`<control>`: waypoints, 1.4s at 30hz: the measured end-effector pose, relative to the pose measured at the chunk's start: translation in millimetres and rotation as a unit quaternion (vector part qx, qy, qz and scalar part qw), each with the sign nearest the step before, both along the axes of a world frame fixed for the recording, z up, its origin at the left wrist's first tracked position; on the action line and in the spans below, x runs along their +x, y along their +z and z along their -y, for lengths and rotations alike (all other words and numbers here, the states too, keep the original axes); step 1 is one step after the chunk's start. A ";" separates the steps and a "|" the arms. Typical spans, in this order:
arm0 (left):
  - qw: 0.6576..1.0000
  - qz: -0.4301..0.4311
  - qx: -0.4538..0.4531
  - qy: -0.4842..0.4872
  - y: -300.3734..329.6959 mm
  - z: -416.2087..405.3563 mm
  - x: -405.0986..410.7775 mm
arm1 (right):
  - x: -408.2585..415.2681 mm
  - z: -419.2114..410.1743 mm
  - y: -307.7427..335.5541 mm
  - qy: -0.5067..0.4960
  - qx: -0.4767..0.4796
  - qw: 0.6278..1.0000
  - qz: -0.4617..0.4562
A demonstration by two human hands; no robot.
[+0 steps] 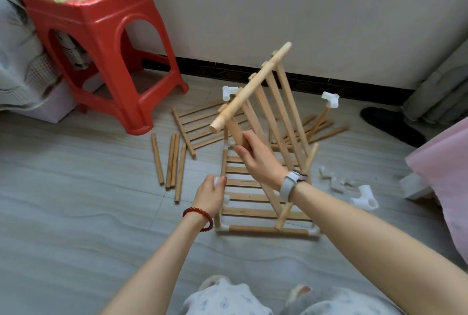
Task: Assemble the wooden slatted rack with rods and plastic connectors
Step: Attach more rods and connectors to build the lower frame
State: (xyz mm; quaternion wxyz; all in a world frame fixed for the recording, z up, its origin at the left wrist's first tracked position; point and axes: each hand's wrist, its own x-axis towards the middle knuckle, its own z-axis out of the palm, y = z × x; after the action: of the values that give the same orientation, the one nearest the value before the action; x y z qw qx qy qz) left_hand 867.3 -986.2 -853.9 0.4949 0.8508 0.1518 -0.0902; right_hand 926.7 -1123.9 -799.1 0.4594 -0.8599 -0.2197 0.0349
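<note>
My right hand [255, 157] grips a loose wooden slatted panel [268, 102]; my left hand [211, 194] pinches a white plastic connector [217, 181] on the finished bottom wooden shelf frame [266, 229]; upper tiers remain.

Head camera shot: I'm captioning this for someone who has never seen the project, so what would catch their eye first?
Probably the bright red stool at upper left by the wall. Next, at centre, the right hand holds a slatted panel tilted up above the rack base on the floor, while the left hand grips a white connector at the base's left rail. Loose rods lie on the floor left of the base.
</note>
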 end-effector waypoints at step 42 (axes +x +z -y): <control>0.997 0.062 -0.036 0.026 -24.3 1.4 -22.5 | 15.3 37.5 -40.2 0.160 -0.377 0.911 -0.048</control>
State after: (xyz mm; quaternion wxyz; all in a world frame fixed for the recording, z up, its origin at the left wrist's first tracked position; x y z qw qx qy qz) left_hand 844.9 -987.6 -878.2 0.5360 0.8321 0.1395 -0.0301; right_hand 941.9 -1161.3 -839.3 0.0989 -0.9199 -0.3024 0.2293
